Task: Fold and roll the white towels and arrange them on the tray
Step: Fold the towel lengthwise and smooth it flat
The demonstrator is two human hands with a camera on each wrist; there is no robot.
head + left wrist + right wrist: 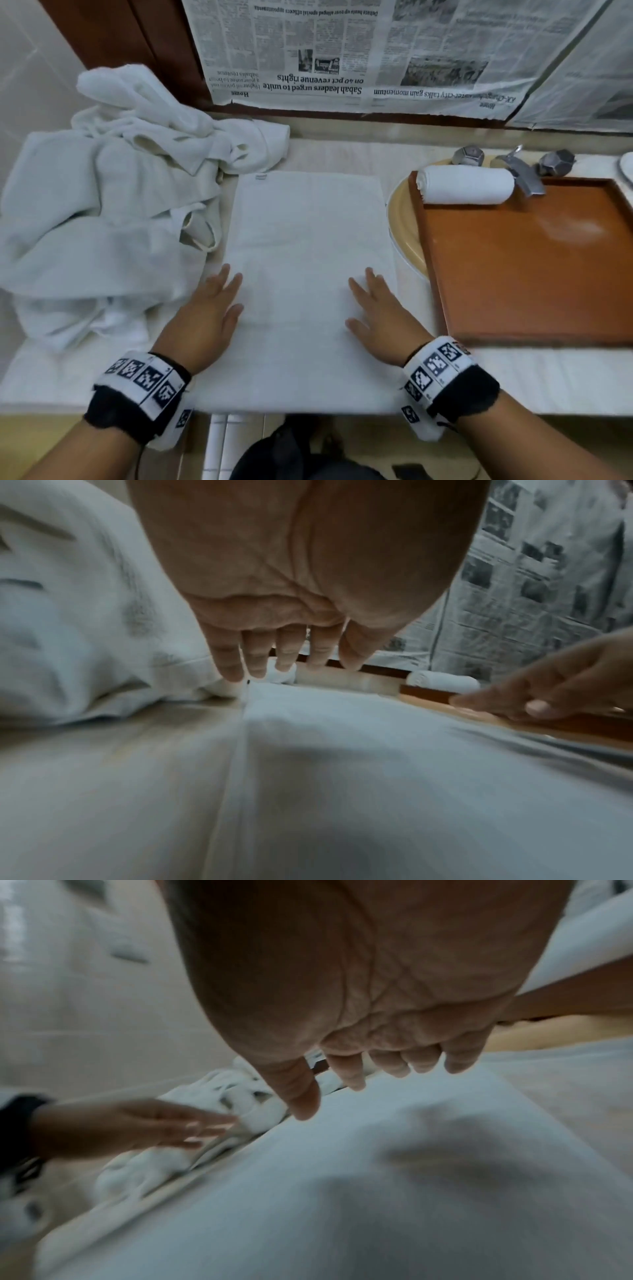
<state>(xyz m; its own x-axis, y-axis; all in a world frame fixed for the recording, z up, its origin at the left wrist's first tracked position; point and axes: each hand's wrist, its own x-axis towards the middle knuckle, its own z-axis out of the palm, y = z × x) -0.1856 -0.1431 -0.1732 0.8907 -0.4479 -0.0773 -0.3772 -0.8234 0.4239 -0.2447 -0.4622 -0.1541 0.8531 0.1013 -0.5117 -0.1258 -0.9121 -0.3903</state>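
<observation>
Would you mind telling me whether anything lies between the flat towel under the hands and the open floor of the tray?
Nothing visible blocks it. The flat towel sits just left of the tray, whose floor is bare apart from one rolled towel along its far edge, beneath the tap.

Head view: high above counter, looks forward and down, takes in flat towel, towel pile, tray, newspaper at back.

Left wrist view: under left hand, very near cloth, faces along fingers toward back wall; right hand at right edge.

Right wrist view: under right hand, equally low (blurred), faces forward-left; left hand and pile beyond.

All three share flat towel.
</observation>
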